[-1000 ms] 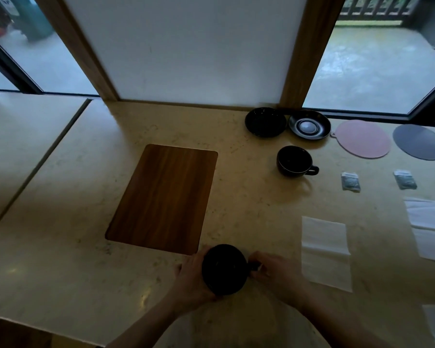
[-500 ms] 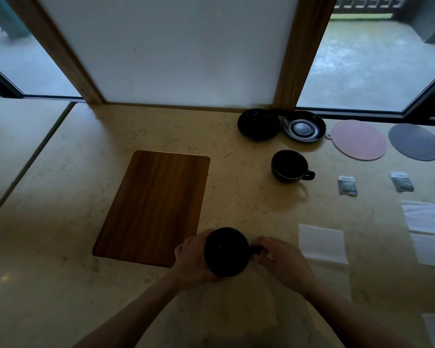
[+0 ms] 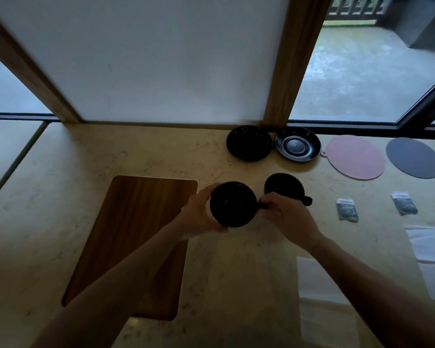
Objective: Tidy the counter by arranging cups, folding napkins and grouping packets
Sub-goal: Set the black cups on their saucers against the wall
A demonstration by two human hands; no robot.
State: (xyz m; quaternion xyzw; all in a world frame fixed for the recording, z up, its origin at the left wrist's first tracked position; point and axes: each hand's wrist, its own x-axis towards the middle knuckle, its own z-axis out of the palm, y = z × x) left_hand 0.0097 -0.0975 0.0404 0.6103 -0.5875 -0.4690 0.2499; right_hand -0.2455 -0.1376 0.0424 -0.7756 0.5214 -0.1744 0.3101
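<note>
Both of my hands hold a black cup [image 3: 232, 204] over the middle of the counter. My left hand [image 3: 199, 212] wraps its left side, and my right hand [image 3: 285, 217] pinches its handle. A second black cup [image 3: 283, 185] stands just behind my right hand, handle pointing right. Two black saucers [image 3: 249, 143] [image 3: 297, 144] sit side by side at the back by the window frame. Two small grey packets [image 3: 346, 209] [image 3: 404, 203] lie apart to the right. One white napkin [image 3: 319, 285] lies near the front, partly under my right forearm, and another [image 3: 430, 249] at the right edge.
A brown wooden board [image 3: 133, 237] lies on the beige stone counter [image 3: 73, 159] to the left of the held cup. A pink round mat [image 3: 354, 156] and a grey round mat [image 3: 413, 157] lie at the back right. A white wall panel and windows close the back.
Both hands have carried the black cup away from the counter's front edge toward the back, and it is now next to the second cup. The view has tilted along with them.
</note>
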